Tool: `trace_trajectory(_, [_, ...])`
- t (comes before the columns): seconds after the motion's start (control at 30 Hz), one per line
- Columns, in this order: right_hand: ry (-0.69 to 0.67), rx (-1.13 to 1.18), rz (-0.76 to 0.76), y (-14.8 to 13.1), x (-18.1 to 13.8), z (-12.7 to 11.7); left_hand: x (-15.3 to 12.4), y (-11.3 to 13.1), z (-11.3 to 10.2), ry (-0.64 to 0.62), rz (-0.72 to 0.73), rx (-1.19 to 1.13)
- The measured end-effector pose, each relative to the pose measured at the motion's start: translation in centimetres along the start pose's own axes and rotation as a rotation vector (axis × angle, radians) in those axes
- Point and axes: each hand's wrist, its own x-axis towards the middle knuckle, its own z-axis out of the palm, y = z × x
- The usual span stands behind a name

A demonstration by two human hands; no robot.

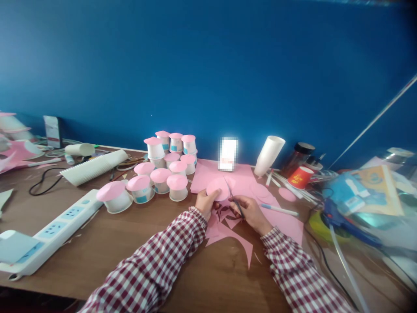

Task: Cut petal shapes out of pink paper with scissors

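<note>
My left hand [206, 203] pinches a round pink paper disc [219, 188] and holds it up over the brown table [130, 243]. My right hand [251, 213] is closed round a pair of scissors [233, 198], whose blades point up at the disc's right edge. Under both hands lie pink paper sheets [241, 178] and pointed pink offcuts [237, 239]. Both arms wear red and white checked sleeves.
Several white cups capped with pink discs [163, 171] stand left of my hands. A lying stack of white cups [94, 167] and a white power strip [52, 230] are further left. A pen [279, 210], red cup [300, 177], upright cup stack [269, 155] and blue glue gun [342, 219] sit right.
</note>
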Motion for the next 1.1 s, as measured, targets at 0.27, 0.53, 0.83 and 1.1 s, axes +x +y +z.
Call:
trace_trajectory(0.27, [0.016, -0.006, 0.009, -0.1, -0.1, 0.1, 0.0, -0.2, -0.1, -0.024, 0.000, 0.049])
trace_trajectory(0.53, [0.009, -0.032, 0.005, -0.3, -0.1, 0.1, -0.2, -0.1, -0.1, -0.011, -0.005, 0.063])
trace_trajectory(0.83, [0.006, -0.050, 0.003, -0.9, -0.3, 0.1, -0.3, 0.2, 0.0, -0.004, -0.012, 0.046])
trace_trajectory(1.1, [0.011, -0.056, 0.012, -1.2, -0.3, 0.1, -0.3, 0.0, 0.0, -0.003, -0.004, 0.024])
